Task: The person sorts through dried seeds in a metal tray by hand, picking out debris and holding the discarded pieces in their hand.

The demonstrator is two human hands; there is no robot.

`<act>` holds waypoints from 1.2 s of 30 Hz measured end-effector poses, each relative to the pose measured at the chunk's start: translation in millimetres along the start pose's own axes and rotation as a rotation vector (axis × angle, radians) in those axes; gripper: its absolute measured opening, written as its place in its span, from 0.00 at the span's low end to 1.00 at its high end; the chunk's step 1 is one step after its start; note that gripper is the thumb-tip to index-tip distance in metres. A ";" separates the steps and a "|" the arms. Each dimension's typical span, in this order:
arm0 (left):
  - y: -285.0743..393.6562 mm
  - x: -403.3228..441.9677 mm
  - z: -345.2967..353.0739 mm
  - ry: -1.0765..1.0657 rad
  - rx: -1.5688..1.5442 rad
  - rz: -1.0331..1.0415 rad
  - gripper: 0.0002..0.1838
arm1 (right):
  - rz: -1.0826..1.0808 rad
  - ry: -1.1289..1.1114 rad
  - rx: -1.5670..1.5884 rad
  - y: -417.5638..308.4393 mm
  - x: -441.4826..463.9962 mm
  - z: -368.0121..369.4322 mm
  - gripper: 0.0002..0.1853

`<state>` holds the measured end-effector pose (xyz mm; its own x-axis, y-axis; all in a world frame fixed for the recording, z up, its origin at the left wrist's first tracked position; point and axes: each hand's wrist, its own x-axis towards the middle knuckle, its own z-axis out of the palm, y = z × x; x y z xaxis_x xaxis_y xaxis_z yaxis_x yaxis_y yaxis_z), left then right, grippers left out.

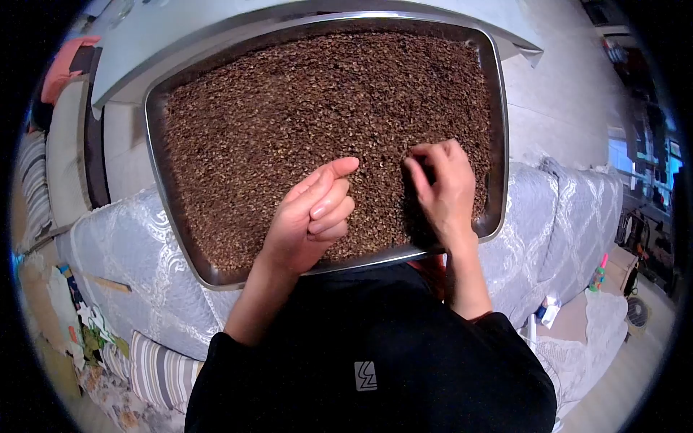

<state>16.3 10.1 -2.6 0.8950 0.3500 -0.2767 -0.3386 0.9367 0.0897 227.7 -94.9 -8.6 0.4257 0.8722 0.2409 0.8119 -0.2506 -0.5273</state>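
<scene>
Big metal tray [503,108] in front of the person, near rim at the body, far side by the pale surface [144,54], lower corners over a grey cover [133,234]. What holds it up underneath: can't see. Brown flakes [289,108] spread over nearly the whole tray floor.

Left hand [309,209] above the near middle of the flakes: lower fingers folded to the palm, one digit sticking out toward the right. Can't tell if anything is pinched inside. Right hand [447,184] near the tray's right end, fingers bent toward the thumb, tips close together, at or just over the flakes. Contact and grip unclear; can't tell if it pinches a flake.

Risks, my read: both forearms cross the near rim, so leaning on it could tip the tray, worse if the support is soft or uneven. Flakes look light and loose; a quick sweep by the right hand could flick some over the right wall onto the cover. A bit held in either hand could slip and get lost, since the flakes all look much alike. Black sleeve [505,339] could snag the rim if the arm pulls back fast.
</scene>
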 end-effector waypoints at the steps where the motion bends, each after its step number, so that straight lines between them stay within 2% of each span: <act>1: 0.6 -1.5 -1.1 0.021 0.013 0.008 0.20 | 0.025 0.052 0.056 2.2 1.5 -0.1 0.08; 4: 0.7 -5.3 -6.0 0.045 0.017 0.019 0.23 | 0.161 0.130 0.298 13.8 1.7 -4.9 0.05; 6: 0.8 -4.7 -9.9 0.011 -0.023 0.022 0.25 | 0.400 0.011 0.490 16.1 -1.7 -16.0 0.08; 7: 2.5 -5.3 -2.0 0.110 -0.039 0.009 0.27 | 0.488 -0.045 0.577 13.7 0.1 -24.9 0.09; 8: 2.7 -4.6 -2.7 0.079 -0.056 0.009 0.28 | 0.574 -0.103 0.664 11.8 0.7 -29.6 0.10; 13: 4.5 -0.2 -2.3 0.004 -0.131 0.012 0.30 | 0.468 -0.090 0.593 4.9 -8.8 -25.9 0.09; 17: 4.8 -0.1 -4.3 0.017 -0.142 0.006 0.29 | 0.650 -0.183 0.781 1.2 -11.2 -28.8 0.07; 23: 2.2 -1.7 -1.7 0.092 -0.029 -0.012 0.28 | 0.604 -0.240 0.818 -6.0 -9.9 -30.5 0.12; 25: -0.2 -1.7 -0.2 0.108 0.014 -0.012 0.28 | 0.575 -0.177 0.915 -12.6 -8.0 -27.2 0.15; 31: -3.5 -3.7 2.7 0.184 0.190 -0.043 0.23 | 0.630 -0.241 1.043 -17.0 -7.0 -31.6 0.17; 36: -10.5 1.8 15.3 0.285 0.619 -0.079 0.13 | 0.718 -0.243 1.252 -28.7 -9.4 -27.7 0.14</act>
<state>26.0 1.1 10.6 0.7700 0.3428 -0.5382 0.0290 0.8238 0.5662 211.5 -107.5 26.9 0.4009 0.7994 -0.4475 -0.4655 -0.2430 -0.8510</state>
